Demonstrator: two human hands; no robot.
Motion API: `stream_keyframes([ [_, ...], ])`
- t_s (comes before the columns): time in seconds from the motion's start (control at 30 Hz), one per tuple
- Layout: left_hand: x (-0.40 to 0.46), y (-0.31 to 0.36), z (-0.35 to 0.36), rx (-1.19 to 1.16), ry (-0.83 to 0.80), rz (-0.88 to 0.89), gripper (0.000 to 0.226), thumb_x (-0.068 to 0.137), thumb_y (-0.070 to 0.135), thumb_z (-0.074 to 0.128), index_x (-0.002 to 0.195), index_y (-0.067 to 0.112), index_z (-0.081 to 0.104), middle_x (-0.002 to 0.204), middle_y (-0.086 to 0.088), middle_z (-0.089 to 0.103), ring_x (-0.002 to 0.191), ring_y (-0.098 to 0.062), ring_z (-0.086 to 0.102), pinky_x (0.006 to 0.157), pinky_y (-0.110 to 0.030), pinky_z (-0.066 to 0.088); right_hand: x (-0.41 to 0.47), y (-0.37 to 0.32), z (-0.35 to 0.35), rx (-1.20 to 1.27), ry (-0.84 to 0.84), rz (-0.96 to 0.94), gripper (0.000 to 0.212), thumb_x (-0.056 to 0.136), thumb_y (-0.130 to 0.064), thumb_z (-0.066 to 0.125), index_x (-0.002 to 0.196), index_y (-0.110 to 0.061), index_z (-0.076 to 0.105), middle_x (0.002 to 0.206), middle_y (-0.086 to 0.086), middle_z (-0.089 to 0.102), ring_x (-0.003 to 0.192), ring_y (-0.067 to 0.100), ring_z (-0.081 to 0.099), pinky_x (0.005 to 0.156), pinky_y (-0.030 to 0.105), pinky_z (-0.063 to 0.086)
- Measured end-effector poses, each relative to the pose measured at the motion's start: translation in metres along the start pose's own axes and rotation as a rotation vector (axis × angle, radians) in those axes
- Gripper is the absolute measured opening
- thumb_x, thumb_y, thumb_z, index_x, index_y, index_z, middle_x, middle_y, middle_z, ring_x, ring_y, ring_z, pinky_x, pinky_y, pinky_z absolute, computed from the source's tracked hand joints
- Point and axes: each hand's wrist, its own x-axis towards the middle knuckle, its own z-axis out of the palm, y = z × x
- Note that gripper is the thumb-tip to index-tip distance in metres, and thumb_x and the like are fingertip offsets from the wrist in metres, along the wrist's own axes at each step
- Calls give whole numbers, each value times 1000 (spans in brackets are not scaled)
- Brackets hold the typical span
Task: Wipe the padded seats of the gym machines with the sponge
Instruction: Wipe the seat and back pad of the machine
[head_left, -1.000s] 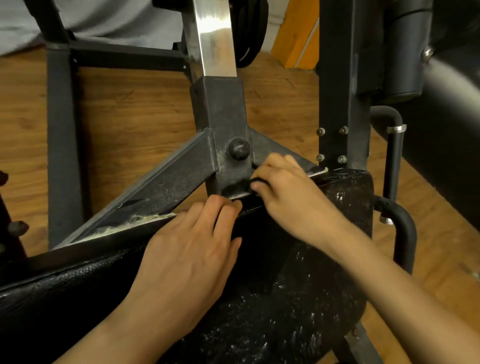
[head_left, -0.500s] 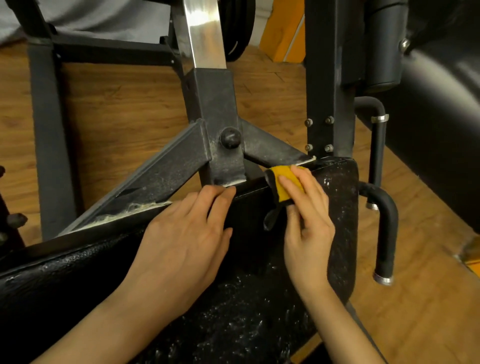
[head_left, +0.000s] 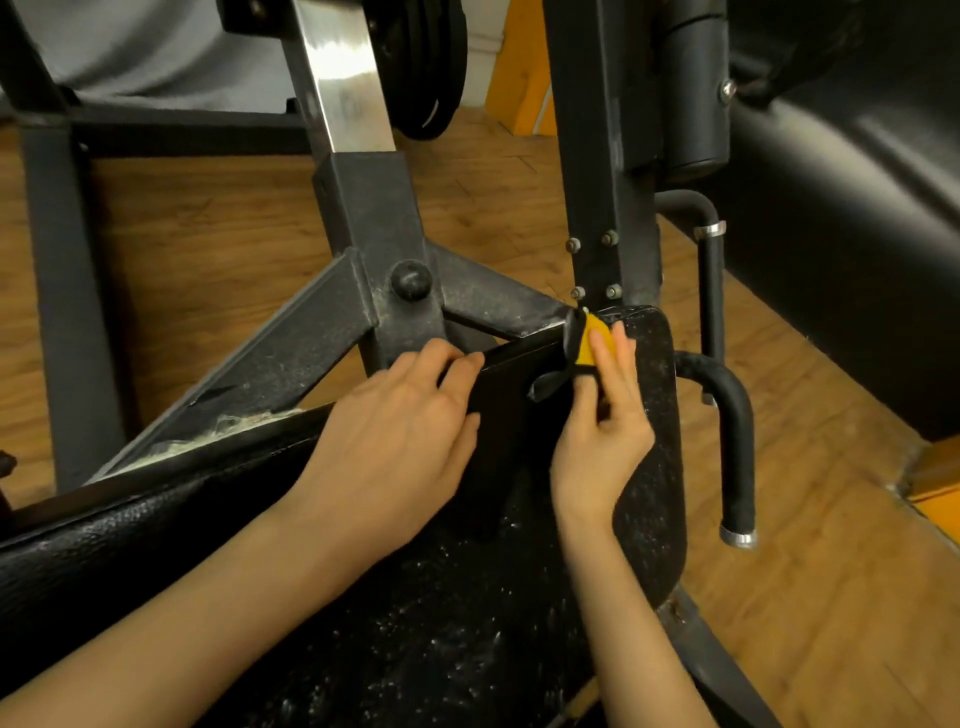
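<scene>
Here, sponge (head_left: 594, 343) against seat (head_left: 649, 467) edge

The right hand's fingers (head_left: 613, 358) cover most of the sponge (head_left: 589, 343); the padded seat (head_left: 649, 467) runs off the bottom edge.

Dim warm light, steel glare, wide-angle bowing

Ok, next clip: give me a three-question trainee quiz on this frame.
1. True or false: the right hand presses the yellow sponge with dark scrub side at the far edge of the black padded seat.
2. Which does the left hand rest on? A) seat edge B) foam-covered black handle C) wooden floor
3. Fill in: white specks cover the seat and the dark metal ____.

Key: 1 true; 2 A; 3 frame.
</scene>
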Motion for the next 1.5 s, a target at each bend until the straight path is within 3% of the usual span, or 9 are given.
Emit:
stream_keyframes([
  [0.3,-3,-8,6,92,-58,11,55,93,40,47,143,16,45,124,2,57,90,-13,63,51,-15,22,-37,9,-15,50,-81,-25,48,88,13,55,128,-13,59,143,0,50,140,15,38,116,33,31],
  [0.47,-5,-9,5,114,-39,44,56,92,38,52,142,12,48,125,0,59,91,-14,65,52,-17,32,-20,-4,-6,156,98,237,40,91,5,55,127,-13,62,141,-4,53,138,3,38,116,32,32],
  [0.6,-5,-10,8,130,-19,64,59,87,36,58,139,10,51,125,-4,61,90,-18,67,55,-25,48,-56,-7,-15,54,-96,7,46,90,11,54,128,-13,60,145,-1,48,142,12,34,116,29,30],
  [0.77,-3,-11,10,143,2,80,60,85,35,59,140,11,52,127,-5,63,94,-19,69,53,-24,47,49,23,-17,-28,-8,59,40,93,7,46,125,-10,62,139,1,54,136,8,41,116,24,29],
  [1.0,-3,-11,13,131,7,91,60,84,33,58,139,11,53,129,-8,63,95,-21,69,55,-27,50,121,5,-28,-548,-785,-424,22,99,-20,42,111,-17,61,113,0,59,112,14,51,99,29,39],
  [1.13,-2,-11,12,146,8,79,60,81,36,63,136,12,57,124,-5,66,86,-17,70,54,-20,41,147,-4,-10,-654,-776,-201,19,100,-23,46,107,-18,63,105,4,60,103,20,54,95,42,43],
  [1.3,0,-12,12,131,13,87,61,78,36,63,134,12,59,122,-6,67,86,-17,71,54,-22,47,127,-24,-1,-611,-1027,-331,17,99,-18,48,106,-15,63,99,-1,55,95,11,50,83,24,36],
  [1.43,-1,-13,11,100,6,95,60,80,36,60,135,12,57,124,-6,66,90,-18,71,55,-24,51,164,-13,-8,-727,-883,-56,25,101,-24,46,120,-16,60,110,1,57,107,17,53,86,27,38],
  [1.5,0,-14,11,93,-2,89,60,81,36,59,136,12,57,125,-6,66,90,-18,71,54,-24,49,154,-10,-1,-750,-865,-130,26,100,-23,48,120,-15,61,113,4,57,108,19,52,90,31,39],
])
